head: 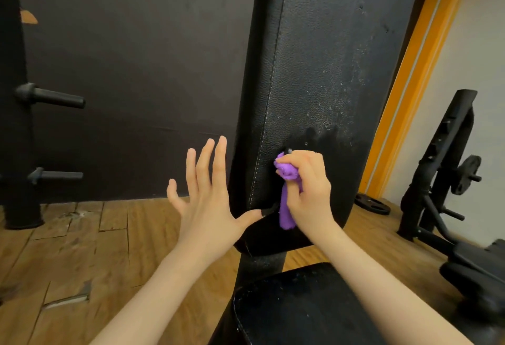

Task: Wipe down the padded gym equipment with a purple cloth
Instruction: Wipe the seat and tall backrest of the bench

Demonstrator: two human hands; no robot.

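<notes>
A tall black padded backrest (322, 65) stands upright in the middle, dusty with pale specks on its upper face and darker in a wiped band low down. My right hand (307, 186) grips a bunched purple cloth (287, 188) against the lower part of the pad; a tail of cloth hangs below the fist. My left hand (207, 197) is spread with straight fingers just left of the pad, its thumb reaching the pad's lower edge. The black padded seat (306, 306) lies below, near the bottom of the view.
A black wall panel (136, 71) fills the left, with two black pegs (52, 97) on a post. Wooden plank floor (82, 257) lies below. At right stand a black weight rack (442, 169), a weight plate (373, 204) on the floor and an orange wall trim (410, 76).
</notes>
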